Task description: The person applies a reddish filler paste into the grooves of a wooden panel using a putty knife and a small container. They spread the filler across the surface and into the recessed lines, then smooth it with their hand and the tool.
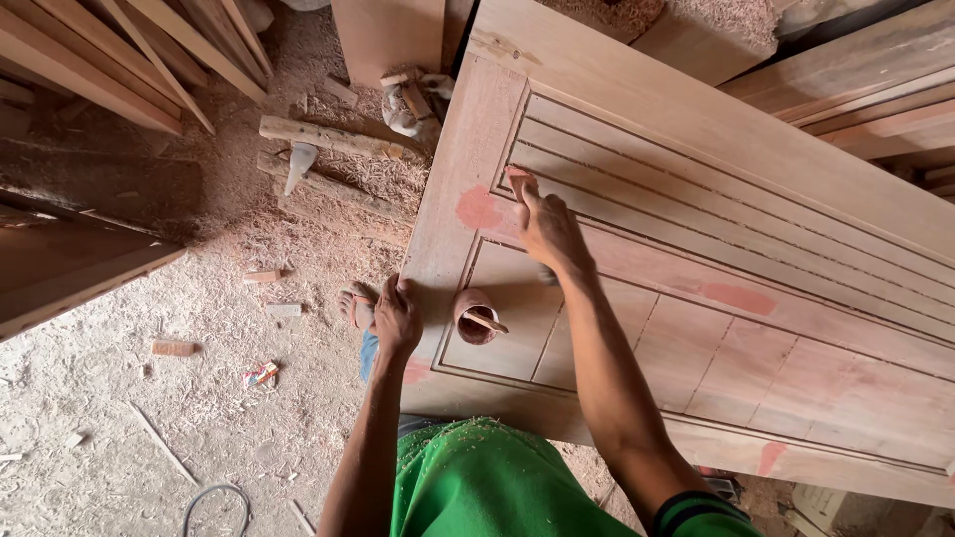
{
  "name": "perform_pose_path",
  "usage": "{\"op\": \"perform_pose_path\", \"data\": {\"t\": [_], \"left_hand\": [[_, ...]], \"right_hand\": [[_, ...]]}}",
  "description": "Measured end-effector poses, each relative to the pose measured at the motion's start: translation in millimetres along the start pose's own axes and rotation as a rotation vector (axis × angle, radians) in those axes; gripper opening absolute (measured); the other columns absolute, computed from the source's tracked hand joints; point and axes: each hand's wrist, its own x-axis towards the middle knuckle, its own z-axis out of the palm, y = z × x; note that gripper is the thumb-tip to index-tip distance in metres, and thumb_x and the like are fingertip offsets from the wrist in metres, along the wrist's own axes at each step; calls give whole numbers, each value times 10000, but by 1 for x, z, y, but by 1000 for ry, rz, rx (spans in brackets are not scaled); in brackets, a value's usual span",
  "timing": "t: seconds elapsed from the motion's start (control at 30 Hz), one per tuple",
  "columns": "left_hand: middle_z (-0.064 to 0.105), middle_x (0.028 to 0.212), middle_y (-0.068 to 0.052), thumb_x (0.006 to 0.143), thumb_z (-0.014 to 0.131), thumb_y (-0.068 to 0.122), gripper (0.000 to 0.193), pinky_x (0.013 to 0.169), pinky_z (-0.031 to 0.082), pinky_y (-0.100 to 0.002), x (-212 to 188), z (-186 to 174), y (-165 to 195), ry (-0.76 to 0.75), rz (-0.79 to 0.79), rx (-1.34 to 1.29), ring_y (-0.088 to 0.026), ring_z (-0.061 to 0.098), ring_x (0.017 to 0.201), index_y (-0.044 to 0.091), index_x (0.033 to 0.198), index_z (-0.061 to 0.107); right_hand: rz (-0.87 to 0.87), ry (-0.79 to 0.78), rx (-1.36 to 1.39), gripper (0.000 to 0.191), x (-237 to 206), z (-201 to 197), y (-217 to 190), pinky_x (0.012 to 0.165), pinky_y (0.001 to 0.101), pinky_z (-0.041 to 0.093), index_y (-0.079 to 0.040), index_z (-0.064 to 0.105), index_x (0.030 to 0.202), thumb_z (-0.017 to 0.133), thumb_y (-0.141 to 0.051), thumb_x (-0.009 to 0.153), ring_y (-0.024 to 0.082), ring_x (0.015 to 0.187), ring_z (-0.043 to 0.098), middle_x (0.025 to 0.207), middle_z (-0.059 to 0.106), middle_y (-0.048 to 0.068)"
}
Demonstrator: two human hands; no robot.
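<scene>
A large panelled wooden door [716,229] lies flat in front of me, with reddish filler patches on it. My right hand [542,224] reaches out over the door, its fingertips pressing reddish filler into a groove near the upper left corner of the grooved panel. My left hand [396,316] grips the door's near left edge. Between my hands, a small brown pot [476,316] of reddish paste stands on a lower panel, with a stick resting in it.
Sawdust and wood offcuts cover the floor [149,398] at left. Timber planks [109,60] lean at the top left. Round logs [328,139] and a hammer-like tool [408,99] lie beyond the door. A grey cable [214,502] curls at the bottom.
</scene>
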Motion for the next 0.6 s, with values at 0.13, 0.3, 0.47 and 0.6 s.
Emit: {"op": "perform_pose_path", "data": {"t": [0.13,0.3,0.47,0.6], "left_hand": [[685,1123,-327,1081,411,353,474,905,509,-538,-1,0,-4,4,18,-5,-504,651,1048,-25,1295,601],[690,1064,-321,1091,415,345,446,892,506,-548,-1,0,-9,34,55,-2,-505,654,1009,-23,1254,608],[697,1067,-305,1089,411,361,446,904,506,-538,0,1,-11,32,20,-39,-491,659,1022,-3,1243,617],[691,1105,-306,1093,409,370,460,936,486,-540,0,2,-12,36,4,-17,-492,642,1063,-8,1266,605]], "right_hand": [[-185,64,-83,661,3,-16,22,839,458,584,-232,496,1496,536,-67,857,344,1098,660,1305,623,173],[-306,68,-363,393,22,-36,42,922,483,544,-316,652,1355,671,-333,962,333,1157,650,1265,665,140],[-503,38,-441,367,44,-49,34,785,569,535,-340,723,1209,721,-395,846,364,1008,683,1255,671,144],[-495,-56,-505,197,49,-52,30,791,492,543,-361,736,1152,667,-386,969,314,867,699,928,691,93]]}}
